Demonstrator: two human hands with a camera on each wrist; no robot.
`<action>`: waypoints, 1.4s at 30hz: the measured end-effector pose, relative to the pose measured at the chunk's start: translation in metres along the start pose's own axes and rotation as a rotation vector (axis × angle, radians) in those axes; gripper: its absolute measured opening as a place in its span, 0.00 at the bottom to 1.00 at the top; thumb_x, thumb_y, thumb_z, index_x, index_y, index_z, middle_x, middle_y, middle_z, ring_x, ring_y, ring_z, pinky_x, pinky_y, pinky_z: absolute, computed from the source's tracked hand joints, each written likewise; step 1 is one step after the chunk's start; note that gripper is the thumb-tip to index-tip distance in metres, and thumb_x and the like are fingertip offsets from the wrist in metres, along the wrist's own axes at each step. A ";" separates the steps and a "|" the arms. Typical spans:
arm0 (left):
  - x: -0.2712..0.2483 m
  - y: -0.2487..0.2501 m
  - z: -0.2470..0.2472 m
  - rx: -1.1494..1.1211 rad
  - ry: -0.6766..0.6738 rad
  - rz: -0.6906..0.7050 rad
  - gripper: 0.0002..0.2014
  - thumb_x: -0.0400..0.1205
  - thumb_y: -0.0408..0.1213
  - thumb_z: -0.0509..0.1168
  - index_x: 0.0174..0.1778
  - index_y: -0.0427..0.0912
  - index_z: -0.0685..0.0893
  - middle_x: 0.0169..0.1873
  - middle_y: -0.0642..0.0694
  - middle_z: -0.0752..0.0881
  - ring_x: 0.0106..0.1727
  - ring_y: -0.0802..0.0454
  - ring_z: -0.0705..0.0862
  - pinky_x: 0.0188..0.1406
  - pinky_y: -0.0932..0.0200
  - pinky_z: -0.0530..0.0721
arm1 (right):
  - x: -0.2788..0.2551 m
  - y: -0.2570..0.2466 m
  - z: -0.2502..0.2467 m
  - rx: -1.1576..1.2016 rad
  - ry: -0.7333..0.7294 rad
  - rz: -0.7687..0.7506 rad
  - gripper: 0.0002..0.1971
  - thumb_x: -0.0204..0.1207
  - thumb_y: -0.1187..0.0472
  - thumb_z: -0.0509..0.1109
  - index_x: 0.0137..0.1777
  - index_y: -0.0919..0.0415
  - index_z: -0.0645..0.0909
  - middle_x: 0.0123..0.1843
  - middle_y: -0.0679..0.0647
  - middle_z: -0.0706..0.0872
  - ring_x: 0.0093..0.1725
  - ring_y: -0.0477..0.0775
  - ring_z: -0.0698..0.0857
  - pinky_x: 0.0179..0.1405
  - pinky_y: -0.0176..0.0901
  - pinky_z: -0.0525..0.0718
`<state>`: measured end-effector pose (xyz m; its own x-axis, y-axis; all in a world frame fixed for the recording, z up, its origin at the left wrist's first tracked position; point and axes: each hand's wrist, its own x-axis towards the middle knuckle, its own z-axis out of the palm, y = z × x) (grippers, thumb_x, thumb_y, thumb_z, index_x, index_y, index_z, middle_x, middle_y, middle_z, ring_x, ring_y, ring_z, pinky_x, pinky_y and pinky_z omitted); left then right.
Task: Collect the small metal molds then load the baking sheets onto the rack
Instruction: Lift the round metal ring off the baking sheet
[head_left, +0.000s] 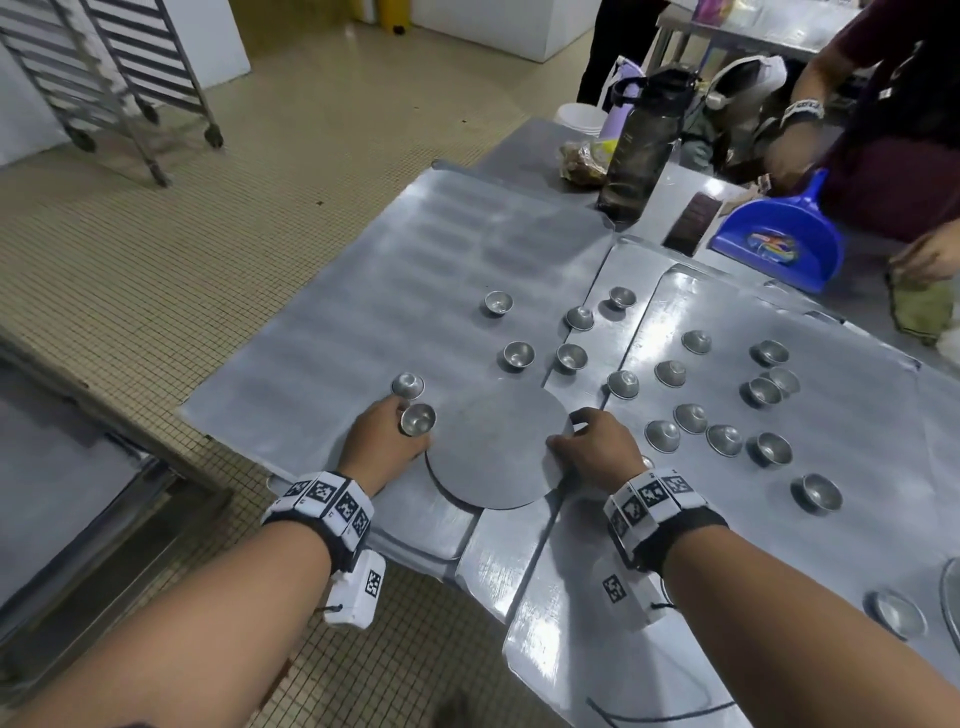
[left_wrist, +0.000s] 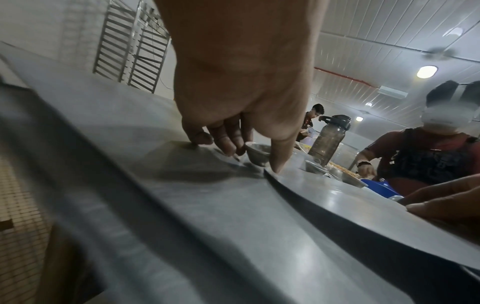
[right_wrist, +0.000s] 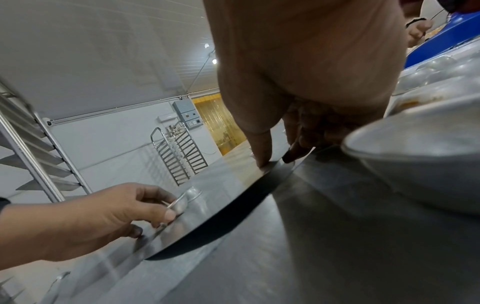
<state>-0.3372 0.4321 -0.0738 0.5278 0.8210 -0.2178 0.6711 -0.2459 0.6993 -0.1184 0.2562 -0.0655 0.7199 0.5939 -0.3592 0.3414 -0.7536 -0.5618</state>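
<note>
My left hand pinches one small metal mold at the near end of the left baking sheet; its thumb touches the left rim of a flat round metal disc. My right hand pinches the disc's right rim, which is raised a little so its dark underside shows. Another mold sits just beyond my left fingers. Several more molds lie scattered over both sheets, most on the right sheet.
A wheeled tray rack stands on the tiled floor at far left. At the table's back are a dark water bottle, a phone and a blue dustpan. Another person's hands work at the far right.
</note>
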 end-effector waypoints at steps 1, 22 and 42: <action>-0.002 -0.004 -0.004 0.012 0.008 -0.012 0.15 0.74 0.39 0.78 0.55 0.41 0.86 0.50 0.43 0.89 0.52 0.40 0.87 0.51 0.49 0.85 | 0.000 0.000 0.000 0.003 -0.002 0.002 0.19 0.71 0.48 0.75 0.61 0.51 0.85 0.53 0.51 0.92 0.56 0.56 0.88 0.55 0.46 0.82; -0.028 0.029 -0.008 -0.544 0.049 0.011 0.07 0.84 0.39 0.73 0.49 0.39 0.90 0.36 0.43 0.88 0.38 0.47 0.81 0.38 0.57 0.78 | -0.039 -0.015 -0.045 0.711 -0.009 -0.150 0.07 0.78 0.65 0.75 0.54 0.59 0.83 0.36 0.50 0.89 0.35 0.47 0.85 0.29 0.37 0.79; -0.059 0.123 0.021 -0.709 -0.145 0.110 0.16 0.83 0.26 0.70 0.64 0.46 0.82 0.53 0.41 0.90 0.49 0.43 0.90 0.38 0.52 0.90 | -0.082 0.057 -0.112 0.817 0.163 -0.109 0.16 0.76 0.64 0.73 0.63 0.58 0.80 0.42 0.59 0.85 0.34 0.54 0.84 0.30 0.44 0.83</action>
<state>-0.2748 0.3426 0.0110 0.6691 0.7225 -0.1743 0.1378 0.1098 0.9844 -0.0905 0.1326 0.0150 0.8081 0.5559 -0.1949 -0.0862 -0.2157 -0.9727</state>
